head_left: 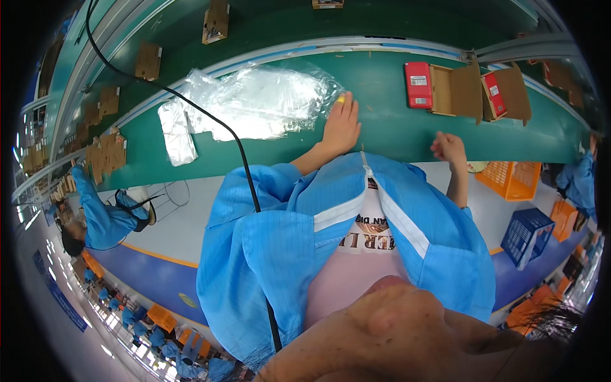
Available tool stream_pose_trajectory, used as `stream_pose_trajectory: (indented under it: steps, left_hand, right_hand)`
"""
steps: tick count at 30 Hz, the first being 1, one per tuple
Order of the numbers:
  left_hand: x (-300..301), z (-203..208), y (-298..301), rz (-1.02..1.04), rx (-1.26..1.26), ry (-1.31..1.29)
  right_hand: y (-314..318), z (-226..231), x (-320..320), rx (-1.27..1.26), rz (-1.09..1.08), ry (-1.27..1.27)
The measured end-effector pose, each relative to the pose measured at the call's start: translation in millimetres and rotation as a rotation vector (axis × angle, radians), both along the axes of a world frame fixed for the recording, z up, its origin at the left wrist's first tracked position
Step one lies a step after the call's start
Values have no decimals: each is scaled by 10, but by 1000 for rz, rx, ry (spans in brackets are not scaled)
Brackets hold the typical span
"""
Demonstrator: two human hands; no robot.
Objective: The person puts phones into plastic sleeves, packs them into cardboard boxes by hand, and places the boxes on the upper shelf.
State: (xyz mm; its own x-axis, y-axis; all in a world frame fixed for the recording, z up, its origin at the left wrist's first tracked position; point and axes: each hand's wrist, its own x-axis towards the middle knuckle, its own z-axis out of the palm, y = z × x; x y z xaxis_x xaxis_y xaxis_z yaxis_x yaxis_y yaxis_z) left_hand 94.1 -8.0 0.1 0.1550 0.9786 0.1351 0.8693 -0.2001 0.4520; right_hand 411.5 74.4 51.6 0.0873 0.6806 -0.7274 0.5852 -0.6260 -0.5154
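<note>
My left hand (342, 127) lies stretched out on the green workbench (382, 130), its fingertips at the right edge of a spread of clear plastic bags (261, 102). One finger bears a yellow wrap. Over the bench's near edge, my right hand (450, 148) is curled with its fingers drawn in, and nothing shows in them. Beyond it sits a red box (418, 86) with white labels, against an open brown cardboard box (443, 89). Another open carton (517, 95) beside that holds a second red box (494, 94).
A black cable (219, 121) hangs across the view past the bags. Along the far green belt stand several brown cartons (216, 22); flattened cardboard (107, 153) lies at the left end. An orange crate (509, 178) and a blue crate (527, 235) stand right. A co-worker (105, 213) is at left.
</note>
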Motion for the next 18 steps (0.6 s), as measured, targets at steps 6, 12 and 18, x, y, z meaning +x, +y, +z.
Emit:
stream_pose_trajectory:
  steps: [6,12,18]
  left_hand:
    - [23,65,64,-59,126,32]
    - [-53,-98,215,197,74,78]
    - [-214,-241,251,156,155,-90]
  right_hand:
    - [433,254,-909,1060,411,-470]
    - [1054,-444,-1237,789,631,-918]
    - [1235,-334,-1240,690,687,-526]
